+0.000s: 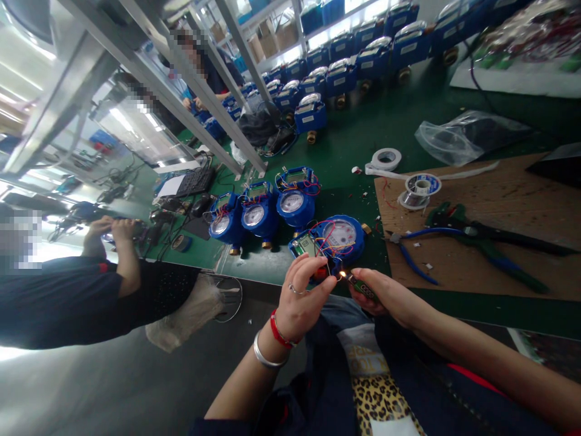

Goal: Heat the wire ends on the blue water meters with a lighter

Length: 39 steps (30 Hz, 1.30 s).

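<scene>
Two bare hands meet at the near edge of the green tabletop (399, 121), w/ everything else spread out behind them. Biggest thing on it: a brown flat board (512, 206) at right, carrying blue-handled pliers (417, 248), green-and-black hand tool (481, 236) and a small spool of solder wire (420, 189). Just beyond the board's far edge lies a white roll of tape (385, 159), and further right a crumpled clear plastic bag (458, 140). Long rows of blue meters (358, 54) run along the far side. Nearer, three blue round water meters w/ loose wires (258, 215) stand side by side, left of centre. A co-worker in a dark top (59, 297) sits at far left, hands on the tabletop edge.

Closest meter: a blue round water meter with opened circuit board and red wires (333, 239), lying at the tabletop's front edge, just beyond both hands. Left hand (302, 297) w/ ring, red cord and silver bangle is raised, fingers pinched together on the meter's thin wires right at its lower edge. Right hand (385, 297) is closed around a small green lighter (363, 286); its small flame (342, 275) burns at the tip, just beside the left fingertips and touching or nearly touching the wires, can't tell which.
</scene>
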Available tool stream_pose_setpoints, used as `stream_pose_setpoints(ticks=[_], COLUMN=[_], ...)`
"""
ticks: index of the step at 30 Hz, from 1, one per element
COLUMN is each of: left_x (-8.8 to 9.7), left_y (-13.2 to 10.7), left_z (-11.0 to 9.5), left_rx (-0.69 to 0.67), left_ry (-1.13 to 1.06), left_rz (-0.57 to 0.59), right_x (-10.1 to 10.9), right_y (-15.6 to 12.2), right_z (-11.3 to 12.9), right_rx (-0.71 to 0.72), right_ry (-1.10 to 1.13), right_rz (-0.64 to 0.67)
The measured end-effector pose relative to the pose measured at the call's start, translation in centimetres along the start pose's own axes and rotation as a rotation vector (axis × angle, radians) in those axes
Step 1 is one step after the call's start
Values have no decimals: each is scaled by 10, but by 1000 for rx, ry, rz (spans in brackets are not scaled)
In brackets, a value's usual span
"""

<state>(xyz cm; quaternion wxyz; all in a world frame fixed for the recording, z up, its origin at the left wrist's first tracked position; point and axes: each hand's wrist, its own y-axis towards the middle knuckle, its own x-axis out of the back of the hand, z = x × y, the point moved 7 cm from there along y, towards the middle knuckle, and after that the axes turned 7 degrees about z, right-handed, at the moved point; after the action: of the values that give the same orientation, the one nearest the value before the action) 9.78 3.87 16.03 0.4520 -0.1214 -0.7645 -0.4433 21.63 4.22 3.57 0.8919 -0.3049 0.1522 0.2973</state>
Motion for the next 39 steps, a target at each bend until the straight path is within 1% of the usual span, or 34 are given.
stream_pose_setpoints(ticks=[8,10,13,15,18,21,24,27,32,34,39], left_x=[0,0,-1,-3,-7,-9,-10,-11,-12,-13,-12], left_y=[0,-1,-2,-1,3,9,12,13,13,12,12], left_z=[0,1,2,2,2,2,1,0,1,2,3], left_rx=[9,7,2,5,29,57,65,69,81,87,92], left_ry=[1,-6,-16,-13,14,56,78,86,81,70,54], left_rz=[2,-6,8,63,192,297,371,402,404,399,379], right_x=[1,1,7,11,16,17,15,12,5,3,-2], right_y=[0,-2,-8,-12,-16,-17,-17,-16,-10,-5,5], right_z=[-4,-4,0,4,12,17,18,16,15,15,13], right_rx=[2,30,112,169,247,284,267,199,88,76,89], right_ry=[-8,-5,-13,-9,18,26,4,-43,-53,-17,108], right_rz=[12,25,18,4,-3,-5,-6,-10,-46,-58,-34])
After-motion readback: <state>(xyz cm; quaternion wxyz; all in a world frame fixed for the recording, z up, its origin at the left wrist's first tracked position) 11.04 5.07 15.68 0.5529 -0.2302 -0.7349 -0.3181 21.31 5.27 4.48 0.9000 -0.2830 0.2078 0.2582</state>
